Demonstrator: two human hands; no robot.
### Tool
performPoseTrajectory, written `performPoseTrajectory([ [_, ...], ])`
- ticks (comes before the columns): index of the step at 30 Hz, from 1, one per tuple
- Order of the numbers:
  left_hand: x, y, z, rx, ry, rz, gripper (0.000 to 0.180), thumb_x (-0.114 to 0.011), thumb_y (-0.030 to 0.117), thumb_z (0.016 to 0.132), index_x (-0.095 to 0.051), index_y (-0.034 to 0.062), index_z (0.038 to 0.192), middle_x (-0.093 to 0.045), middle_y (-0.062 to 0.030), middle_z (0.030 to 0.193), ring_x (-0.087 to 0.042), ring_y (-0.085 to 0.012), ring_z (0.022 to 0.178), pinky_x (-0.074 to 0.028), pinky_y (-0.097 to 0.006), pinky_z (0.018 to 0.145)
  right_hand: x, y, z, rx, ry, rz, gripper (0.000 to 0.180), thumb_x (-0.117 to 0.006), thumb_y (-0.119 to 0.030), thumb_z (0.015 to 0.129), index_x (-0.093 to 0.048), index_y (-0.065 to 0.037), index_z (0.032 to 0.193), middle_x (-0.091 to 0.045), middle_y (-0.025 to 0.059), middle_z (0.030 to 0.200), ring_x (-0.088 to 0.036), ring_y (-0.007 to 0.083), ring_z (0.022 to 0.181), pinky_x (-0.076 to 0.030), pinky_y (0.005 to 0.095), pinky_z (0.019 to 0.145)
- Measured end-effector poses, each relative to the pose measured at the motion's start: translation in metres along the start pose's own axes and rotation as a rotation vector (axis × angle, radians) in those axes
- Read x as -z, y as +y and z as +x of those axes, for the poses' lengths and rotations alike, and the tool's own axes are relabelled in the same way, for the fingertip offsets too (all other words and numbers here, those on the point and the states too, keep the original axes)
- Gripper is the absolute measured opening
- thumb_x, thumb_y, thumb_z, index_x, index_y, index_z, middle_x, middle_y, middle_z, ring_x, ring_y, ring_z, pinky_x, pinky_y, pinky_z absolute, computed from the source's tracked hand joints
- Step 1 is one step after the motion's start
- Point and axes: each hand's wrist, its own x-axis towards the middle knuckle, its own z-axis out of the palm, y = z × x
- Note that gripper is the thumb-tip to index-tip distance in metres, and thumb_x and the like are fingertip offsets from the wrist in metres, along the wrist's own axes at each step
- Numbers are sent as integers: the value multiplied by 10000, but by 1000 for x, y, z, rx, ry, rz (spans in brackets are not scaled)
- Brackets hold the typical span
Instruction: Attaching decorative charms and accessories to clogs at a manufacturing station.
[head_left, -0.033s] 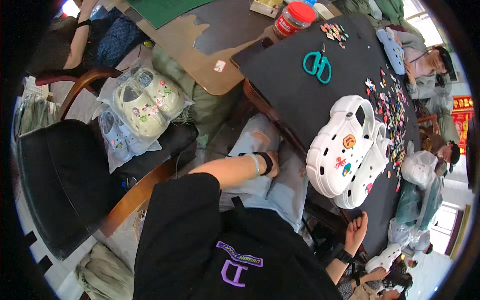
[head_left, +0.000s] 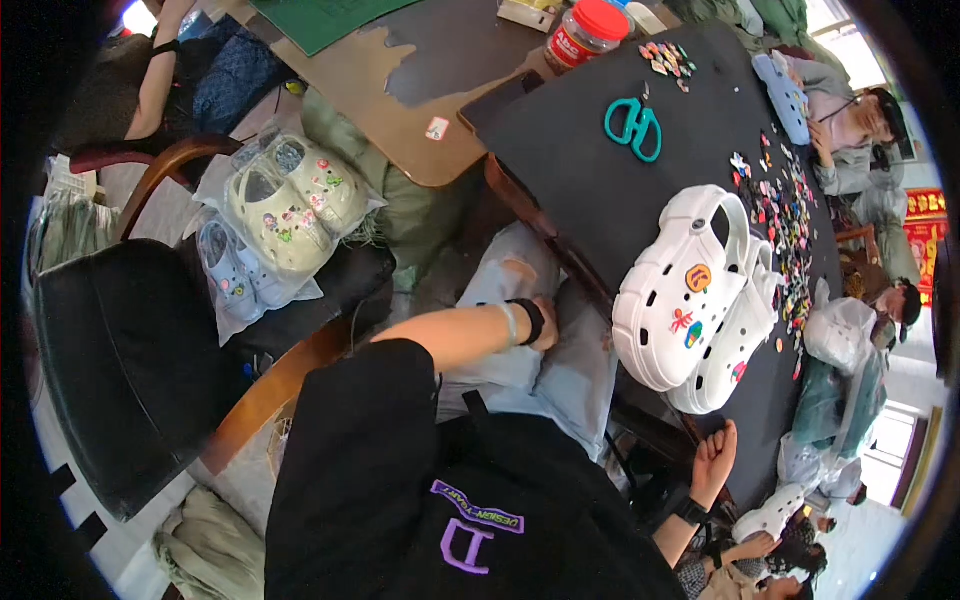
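A pair of white clogs (head_left: pixel 655 300) stands on the black table, with colourful charms on the uppers, a pumpkin-like one among them. Below the toe of the nearer clogs, my right hand (head_left: pixel 714 462) rests at the table's edge. Its fingers are curled together, and nothing shows in them. My left hand (head_left: pixel 545 325) lies on my light jeans, its fingers hidden from view; a black band and a pale bracelet circle that wrist. Teal-handled scissors (head_left: pixel 634 130) lie beyond the clogs. Many small coloured charms (head_left: pixel 785 230) are scattered on the table to their right.
A red-lidded jar (head_left: pixel 587 38) stands at the far side near another charm pile (head_left: pixel 667 62). To my left, a black chair (head_left: pixel 110 370) bears bagged cream clogs (head_left: pixel 285 200) and bagged light blue clogs (head_left: pixel 235 275). Other people sit along the right, one beside a blue clog (head_left: pixel 780 98).
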Motion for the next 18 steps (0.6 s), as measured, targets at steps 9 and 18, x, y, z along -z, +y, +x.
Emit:
performPoseTrajectory([
  [9, 15, -5, -79, -50, 139, -160, 358, -464, 279, 893, -650, 69, 1116, -567, -118, 1254, -495, -281, 1203, -344, -447, 1030, -27, -13, -2, 43, -65, -77, 180, -459, -185, 997, -537, -41, 1073, -314, -50, 657, -245, 32, 520, -232, 188, 458],
  [18, -3, 7, -108, 57, 332, -203, 417, -452, 346, 925, -595, 81, 1213, -431, -131, 1406, -346, -306, 1331, -235, -425, 1117, -14, -7, 4, 47, -194, 21, 204, -438, -194, 1005, -534, -34, 1089, -311, -45, 674, -234, 45, 535, -223, 198, 477],
])
